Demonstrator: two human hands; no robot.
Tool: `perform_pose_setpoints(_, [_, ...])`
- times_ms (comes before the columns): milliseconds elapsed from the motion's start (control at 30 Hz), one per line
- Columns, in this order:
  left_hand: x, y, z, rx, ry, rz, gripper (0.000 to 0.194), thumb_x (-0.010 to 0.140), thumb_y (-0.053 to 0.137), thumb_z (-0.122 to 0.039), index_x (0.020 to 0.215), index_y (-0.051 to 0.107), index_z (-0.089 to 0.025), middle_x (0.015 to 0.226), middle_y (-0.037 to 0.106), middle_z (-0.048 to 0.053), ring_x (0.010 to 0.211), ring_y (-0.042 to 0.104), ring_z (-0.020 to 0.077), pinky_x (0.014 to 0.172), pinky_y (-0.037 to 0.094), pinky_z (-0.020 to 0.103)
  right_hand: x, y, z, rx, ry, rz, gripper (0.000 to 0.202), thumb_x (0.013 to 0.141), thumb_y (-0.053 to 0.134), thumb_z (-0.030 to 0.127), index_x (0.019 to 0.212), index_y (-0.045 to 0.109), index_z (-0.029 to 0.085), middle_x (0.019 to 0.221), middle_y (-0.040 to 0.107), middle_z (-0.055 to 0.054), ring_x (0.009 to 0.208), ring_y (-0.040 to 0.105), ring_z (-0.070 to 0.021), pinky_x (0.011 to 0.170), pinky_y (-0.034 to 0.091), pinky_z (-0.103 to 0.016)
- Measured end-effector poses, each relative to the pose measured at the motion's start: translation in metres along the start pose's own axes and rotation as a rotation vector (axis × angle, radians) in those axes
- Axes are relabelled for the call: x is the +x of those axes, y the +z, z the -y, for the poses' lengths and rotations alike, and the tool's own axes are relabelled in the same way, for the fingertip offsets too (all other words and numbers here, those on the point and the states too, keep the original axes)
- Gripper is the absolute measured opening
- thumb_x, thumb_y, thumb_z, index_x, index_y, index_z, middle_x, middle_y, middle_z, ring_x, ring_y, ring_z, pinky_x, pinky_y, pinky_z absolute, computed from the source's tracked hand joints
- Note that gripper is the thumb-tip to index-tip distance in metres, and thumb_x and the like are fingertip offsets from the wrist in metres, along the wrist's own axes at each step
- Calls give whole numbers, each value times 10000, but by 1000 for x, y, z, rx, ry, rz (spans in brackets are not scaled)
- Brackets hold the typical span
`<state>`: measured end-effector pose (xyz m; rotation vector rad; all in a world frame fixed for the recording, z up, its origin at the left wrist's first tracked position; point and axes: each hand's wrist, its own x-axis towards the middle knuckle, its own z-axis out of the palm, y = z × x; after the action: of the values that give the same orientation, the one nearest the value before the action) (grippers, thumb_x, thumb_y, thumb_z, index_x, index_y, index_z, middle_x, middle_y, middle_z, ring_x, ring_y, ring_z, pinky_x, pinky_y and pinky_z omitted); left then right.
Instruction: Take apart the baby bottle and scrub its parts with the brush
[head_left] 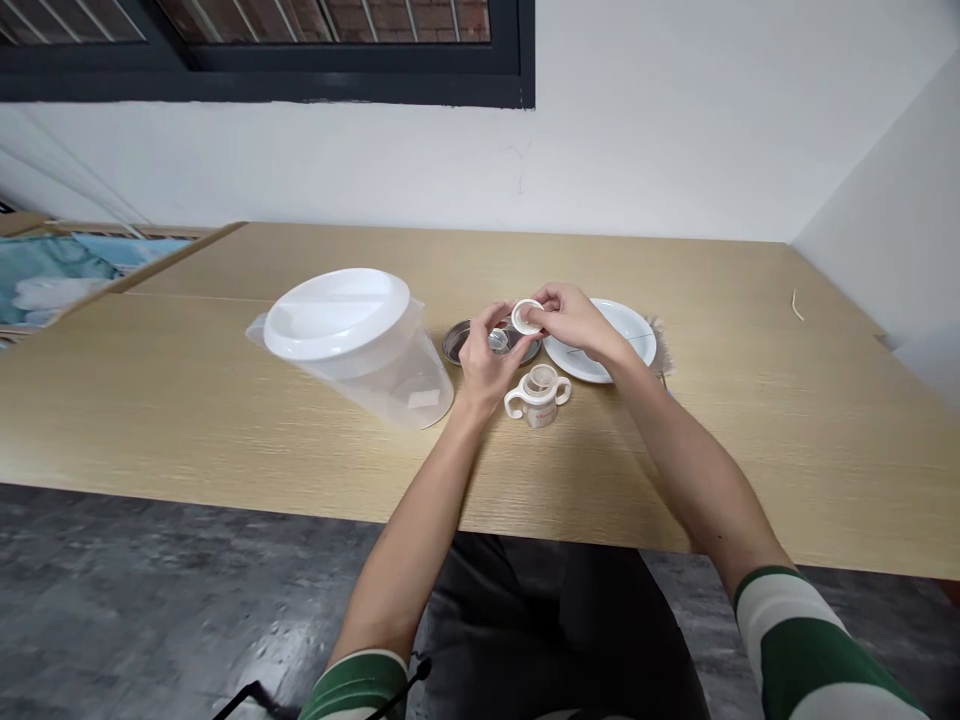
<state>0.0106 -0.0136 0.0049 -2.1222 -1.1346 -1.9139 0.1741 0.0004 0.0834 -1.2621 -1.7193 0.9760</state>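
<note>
Both my hands meet over the middle of the table around a small white round lid point(527, 317), its open ring side turned up toward me. My left hand point(486, 358) is closed on the lid's left edge with thumb and fingertips. From the right, my right hand point(574, 318) pinches it, its thumb over the middle. Just below them stands a small clear training cup point(540, 412) with two white handles, open at the top. Behind my left hand lies a dark round metal dish point(454, 343), partly hidden, with something small and clear near it.
A large translucent pitcher point(405, 375) with a white lid stands to the left. A white plate point(631, 330) lies behind my right wrist, with a greyish frayed cloth point(662, 352) at its right edge. A short pale string point(796, 305) is far right on the wooden table point(225, 400).
</note>
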Motion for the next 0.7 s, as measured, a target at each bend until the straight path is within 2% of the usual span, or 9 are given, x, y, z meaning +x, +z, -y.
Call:
perform_pose_setpoints(200, [-1, 2, 2, -20, 36, -3, 605, 816, 824, -408, 1297, 504, -231, 1181, 727, 98, 1053, 739, 225, 900, 629, 385, 0, 3, -1, 90, 19, -16, 121, 817, 706, 275, 864, 633, 191, 801, 692, -13, 734, 654, -147, 642, 509, -251])
perform_pose_setpoints(333, [2, 0, -1, -45, 1, -16, 600, 839, 805, -387, 1315, 483, -218, 1227, 711, 114, 1079, 730, 229, 918, 618, 389, -2, -2, 9, 214, 55, 45, 105, 853, 709, 268, 883, 663, 178, 783, 711, -18, 680, 661, -131, 647, 538, -248])
perform_pose_setpoints(433, [4, -2, -4, -52, -38, -26, 591, 850, 793, -388, 1312, 471, -208, 1240, 705, 129, 1101, 722, 233, 935, 613, 401, -5, -8, 19, 290, 74, 82, 88, 901, 632, 213, 856, 692, 165, 790, 722, -22, 673, 668, -115, 680, 561, -236])
perform_pose_setpoints(567, [5, -3, -6, -38, -32, -36, 584, 838, 805, -381, 1293, 484, -205, 1223, 707, 127, 1066, 726, 228, 888, 620, 386, -6, -9, 22, 265, 74, 76, 98, 846, 619, 100, 857, 696, 159, 771, 726, -16, 673, 681, -117, 683, 564, -231])
perform_pose_setpoints(700, [5, -1, -6, -25, -5, -40, 588, 817, 826, -364, 1284, 502, -213, 1189, 715, 103, 1032, 725, 218, 847, 619, 372, -5, -5, 14, 161, 20, 51, 164, 785, 649, 76, 919, 679, 165, 752, 728, -13, 666, 687, -137, 652, 553, -247])
